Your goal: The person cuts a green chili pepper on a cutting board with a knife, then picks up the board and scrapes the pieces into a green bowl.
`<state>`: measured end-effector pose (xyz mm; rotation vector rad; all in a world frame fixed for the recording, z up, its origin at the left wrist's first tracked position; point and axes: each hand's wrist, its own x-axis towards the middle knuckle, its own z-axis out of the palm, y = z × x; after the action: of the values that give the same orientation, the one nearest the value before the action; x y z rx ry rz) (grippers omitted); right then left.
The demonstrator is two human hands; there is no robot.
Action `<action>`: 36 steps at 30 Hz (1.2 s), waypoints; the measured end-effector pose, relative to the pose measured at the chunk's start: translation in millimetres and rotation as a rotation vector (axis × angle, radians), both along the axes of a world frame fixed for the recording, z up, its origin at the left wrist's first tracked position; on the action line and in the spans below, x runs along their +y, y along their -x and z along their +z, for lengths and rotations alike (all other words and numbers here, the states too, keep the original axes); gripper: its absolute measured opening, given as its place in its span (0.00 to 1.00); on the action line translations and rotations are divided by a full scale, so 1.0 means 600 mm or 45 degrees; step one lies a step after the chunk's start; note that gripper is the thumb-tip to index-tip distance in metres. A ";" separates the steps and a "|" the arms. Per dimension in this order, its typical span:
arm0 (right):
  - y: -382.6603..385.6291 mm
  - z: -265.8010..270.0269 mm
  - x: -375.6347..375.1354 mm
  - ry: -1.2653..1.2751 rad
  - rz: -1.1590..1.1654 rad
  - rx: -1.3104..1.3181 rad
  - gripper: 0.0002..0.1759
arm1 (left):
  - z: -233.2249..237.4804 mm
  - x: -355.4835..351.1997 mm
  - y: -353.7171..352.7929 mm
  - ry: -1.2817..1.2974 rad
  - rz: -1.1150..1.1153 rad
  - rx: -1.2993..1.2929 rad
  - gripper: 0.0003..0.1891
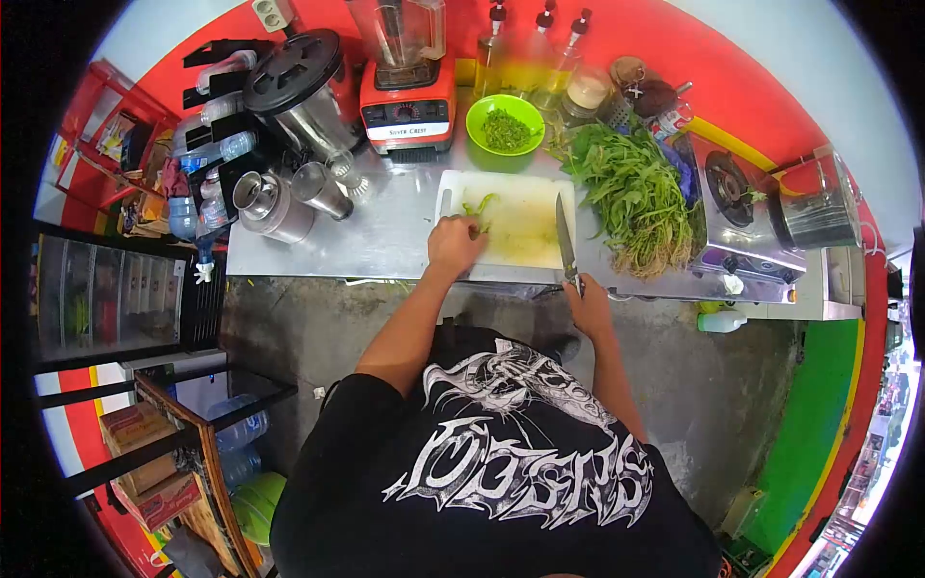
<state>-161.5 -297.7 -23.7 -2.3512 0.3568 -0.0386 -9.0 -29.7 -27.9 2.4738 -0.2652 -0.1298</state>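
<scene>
On the steel counter lies a white cutting board (520, 239) with green stains. My left hand (456, 245) rests at its left side, fingers curled at a small green piece (480, 206); whether they grip it is hard to tell. My right hand (588, 301) is closed on the handle of a long knife (565, 234), whose blade points away from me over the board's right side. Behind the board stands a lime green bowl (476, 123) of chopped greens (504, 129). To the right lies a large pile of leafy greens (626, 188) with roots toward me.
A red blender (407, 106), a large steel pot with black lid (306, 91) and metal cups (323, 193) stand at the back left. Oil bottles (525, 60) stand behind the bowl. A gas stove (737, 193) with a pot (819, 217) is at the right.
</scene>
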 end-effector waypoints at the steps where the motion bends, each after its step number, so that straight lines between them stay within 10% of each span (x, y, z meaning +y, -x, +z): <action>1: 0.001 0.002 0.001 0.001 -0.001 0.002 0.19 | 0.002 -0.003 0.005 -0.060 0.002 -0.087 0.10; 15: -0.014 -0.001 0.018 -0.074 0.095 0.081 0.19 | -0.034 -0.016 0.025 0.037 -0.465 -0.217 0.04; 36: -0.057 -0.008 0.060 0.223 0.181 0.273 0.19 | -0.037 -0.091 0.027 0.107 -0.433 -0.250 0.15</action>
<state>-127.3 -261.4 -28.7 -2.5560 0.2989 0.2610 -25.2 -84.2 -49.9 2.3401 -0.7597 -0.0164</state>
